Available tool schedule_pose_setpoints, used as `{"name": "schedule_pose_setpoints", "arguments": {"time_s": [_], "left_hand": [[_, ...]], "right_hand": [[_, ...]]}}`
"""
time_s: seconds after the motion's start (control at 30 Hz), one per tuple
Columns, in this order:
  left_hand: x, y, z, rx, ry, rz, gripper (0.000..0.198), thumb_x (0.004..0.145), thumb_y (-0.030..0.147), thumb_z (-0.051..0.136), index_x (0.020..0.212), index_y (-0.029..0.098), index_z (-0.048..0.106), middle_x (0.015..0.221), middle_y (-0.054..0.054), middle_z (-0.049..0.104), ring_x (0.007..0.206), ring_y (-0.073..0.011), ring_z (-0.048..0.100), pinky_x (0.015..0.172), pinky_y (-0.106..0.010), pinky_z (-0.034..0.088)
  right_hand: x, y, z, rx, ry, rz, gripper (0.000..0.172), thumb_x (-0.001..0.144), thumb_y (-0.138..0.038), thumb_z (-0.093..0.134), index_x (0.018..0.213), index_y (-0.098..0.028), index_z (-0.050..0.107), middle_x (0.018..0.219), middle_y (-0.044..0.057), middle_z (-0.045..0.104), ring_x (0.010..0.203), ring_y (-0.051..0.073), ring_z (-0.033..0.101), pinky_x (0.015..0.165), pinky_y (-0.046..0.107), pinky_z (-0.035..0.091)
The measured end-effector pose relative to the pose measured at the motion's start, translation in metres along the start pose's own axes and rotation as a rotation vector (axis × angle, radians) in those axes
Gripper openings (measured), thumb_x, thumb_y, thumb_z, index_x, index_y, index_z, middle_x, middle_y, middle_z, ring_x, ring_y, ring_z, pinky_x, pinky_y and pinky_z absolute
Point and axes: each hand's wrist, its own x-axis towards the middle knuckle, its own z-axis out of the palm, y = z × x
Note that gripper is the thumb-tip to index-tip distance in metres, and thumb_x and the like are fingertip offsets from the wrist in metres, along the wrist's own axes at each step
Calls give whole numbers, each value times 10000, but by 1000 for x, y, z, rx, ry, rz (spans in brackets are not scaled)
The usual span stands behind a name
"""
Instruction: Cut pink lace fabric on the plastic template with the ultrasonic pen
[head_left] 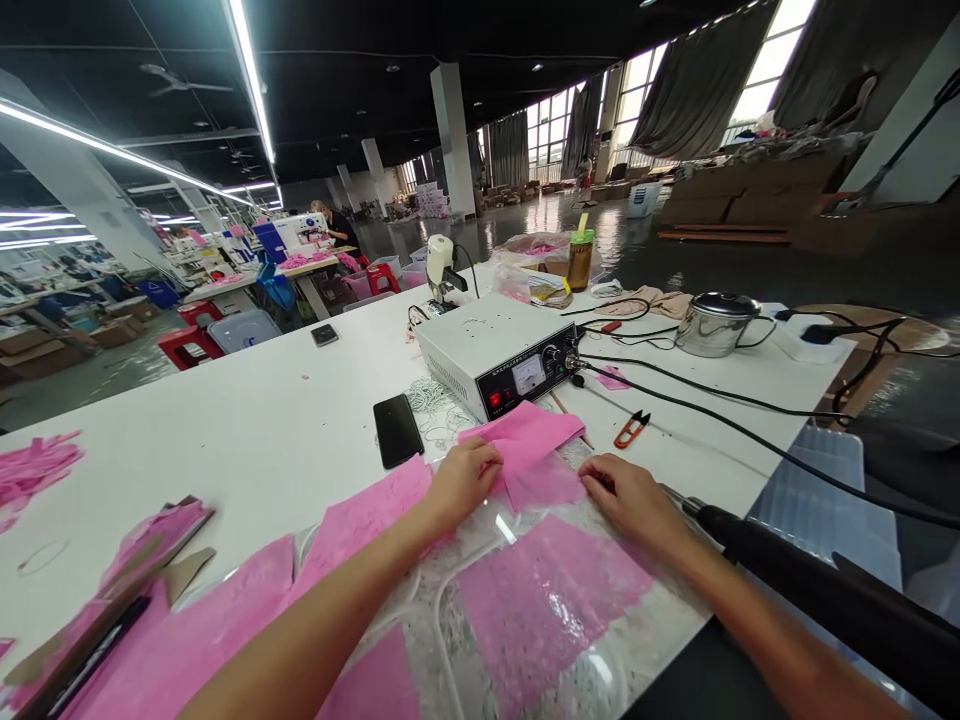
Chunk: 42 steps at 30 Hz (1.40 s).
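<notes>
A thin pink fabric piece (pixel 546 482) is held between my hands over a clear plastic sheet. My left hand (pixel 466 482) is closed, its thumb and fingers pinching the left side of the fabric. My right hand (pixel 628 497) pinches the right edge, its lower fingers curled. Behind them, a folded pink fabric strip (pixel 534 432) lies against the front of a white control box (pixel 517 350) with a dial and a lit red switch. Nearer me, a flat pink piece (pixel 553 605) shows on the plastic. Beside my right forearm lies a black-handled tool (pixel 795 580).
Orange-handled thread snips (pixel 631 429) lie right of the box. A black phone (pixel 398 431) rests to its left. Black cables (pixel 712 420) cross the right side, near a lidded metal mug (pixel 716 325). Pink scraps (pixel 37 470) lie far left. A person (pixel 339 225) sits at a distant sewing machine.
</notes>
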Motion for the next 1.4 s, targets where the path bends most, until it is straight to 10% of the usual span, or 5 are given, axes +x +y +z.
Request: {"name": "schedule_pose_setpoints", "arguments": {"time_s": [0.37,0.6,0.73,1.03,1.4], "left_hand": [[16,2,-10,-113,68,-73,249,958,313,608,1148,152,624,1200,-86,626,1097,-233,614,945,-465,510],[40,28,0,-312,-144,75,603,766,95,652,1345,224,547,1424,-65,543,1355,-273,445,1163,-477,307],[50,32,2,-497,-306,74,882,729,126,663,1521,245,296,1444,-79,513,1306,-258,498,1035,-399,452],[29,27,-14,-814,-492,-56,176,754,324,680,737,159,619,711,20,556,682,-126,530,625,-237,419],[-41,42,-63,-1001,-347,-195,269,879,430,605,825,178,527,665,47,511,625,-95,497,629,-234,411]], "right_hand": [[-3,2,-3,307,242,105,327,835,-461,515,933,-193,676,889,81,722,763,217,664,669,330,514],[3,-16,-12,457,202,19,288,798,-455,602,887,-195,688,856,68,699,767,206,647,703,317,525],[4,-27,-19,540,103,-60,233,788,-427,638,840,-210,702,808,50,685,728,189,625,658,291,516],[1,-36,-37,782,124,-3,242,716,-472,696,773,-238,680,743,39,628,653,179,561,565,288,467],[-33,-57,-45,842,69,198,330,703,-543,697,801,-232,651,626,2,544,536,142,509,496,276,437]]}}
